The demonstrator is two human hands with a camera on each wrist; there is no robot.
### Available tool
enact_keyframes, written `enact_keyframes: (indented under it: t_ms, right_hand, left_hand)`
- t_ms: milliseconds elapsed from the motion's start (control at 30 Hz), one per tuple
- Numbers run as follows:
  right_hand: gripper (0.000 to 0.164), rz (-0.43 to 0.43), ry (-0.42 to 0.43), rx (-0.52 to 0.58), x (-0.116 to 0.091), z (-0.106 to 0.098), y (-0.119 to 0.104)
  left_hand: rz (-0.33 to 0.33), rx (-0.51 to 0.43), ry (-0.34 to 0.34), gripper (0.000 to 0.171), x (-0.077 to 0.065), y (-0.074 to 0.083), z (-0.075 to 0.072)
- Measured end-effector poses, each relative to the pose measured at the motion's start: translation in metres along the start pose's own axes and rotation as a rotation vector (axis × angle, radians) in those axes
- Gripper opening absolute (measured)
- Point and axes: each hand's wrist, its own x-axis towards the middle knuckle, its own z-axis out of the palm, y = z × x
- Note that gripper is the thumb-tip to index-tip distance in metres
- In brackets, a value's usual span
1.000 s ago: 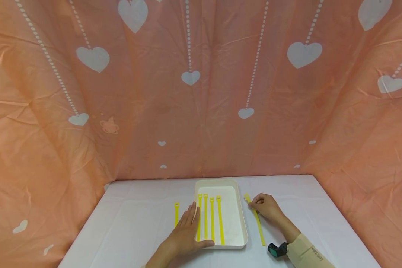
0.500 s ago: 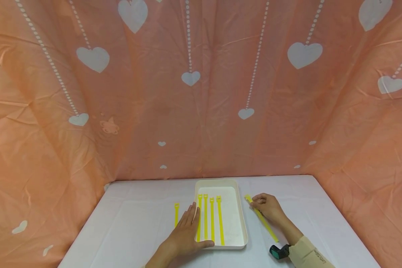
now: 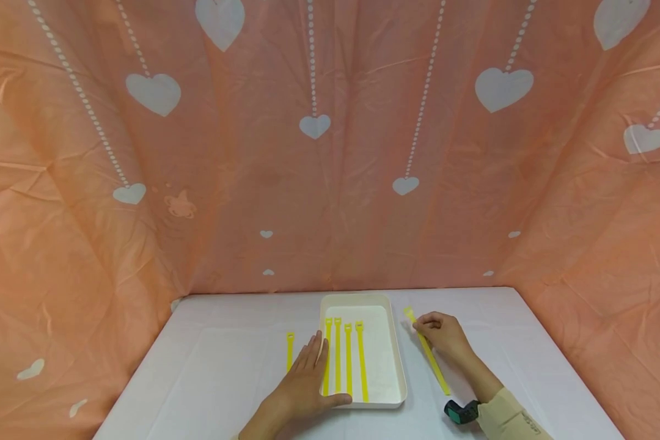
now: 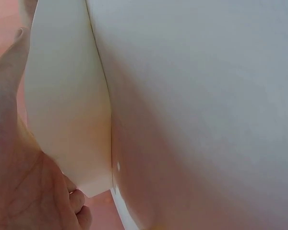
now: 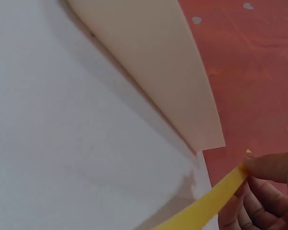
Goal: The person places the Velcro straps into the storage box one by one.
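Note:
In the head view a shallow white tray [image 3: 382, 366] stands on the table, with several yellow hook-and-loop cable straps [image 3: 362, 366] lying lengthwise inside it. My left hand [image 3: 304, 385] rests against the tray's left side and near corner, its fingers straight. The left wrist view shows that palm [image 4: 24, 187] beside the tray's outer wall [image 4: 67, 96]. To the right of the tray my right hand [image 3: 445, 336] pinches another yellow strap [image 3: 433, 363] near its slotted head. In the right wrist view this strap [image 5: 201, 211] hangs from thumb and fingers, apart from the tray wall [image 5: 153, 62].
One more yellow strap [image 3: 289, 351] lies on the white table [image 3: 225, 366] left of the tray, partly behind the left hand. A black device [image 3: 461, 412] is at the right wrist. Pink cloth [image 3: 352, 244] with hearts encloses the back and sides.
My right hand has moved slightly right and away from me, and the pinched strap's tail has swung to the right. The left hand and the tray have stayed put.

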Motion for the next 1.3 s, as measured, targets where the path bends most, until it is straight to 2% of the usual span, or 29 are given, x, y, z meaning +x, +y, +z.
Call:
enact_keyframes:
  t_ms: [200,467,833,1300]
  right_hand:
    - [0.017,-0.025,0.013,-0.032,-0.002,-0.003,-0.011]
    - [0.02,-0.075,0.008,0.037,-0.004,-0.006,-0.021]
    - [0.021,-0.117,0.001,0.042,-0.007,-0.01,-0.037]
    - [0.021,-0.199,-0.029,0.101,-0.012,-0.011,-0.057]
  left_hand:
    - [-0.004,0.002,0.006,0.127,0.0,0.0,0.0]
    - [-0.002,-0.002,0.014,0.126,0.0,0.0,0.002]
    - [0.017,-0.003,0.023,0.126,0.0,-0.001,0.002]
    - [0.019,-0.001,0.021,0.126,0.0,-0.001,0.002]
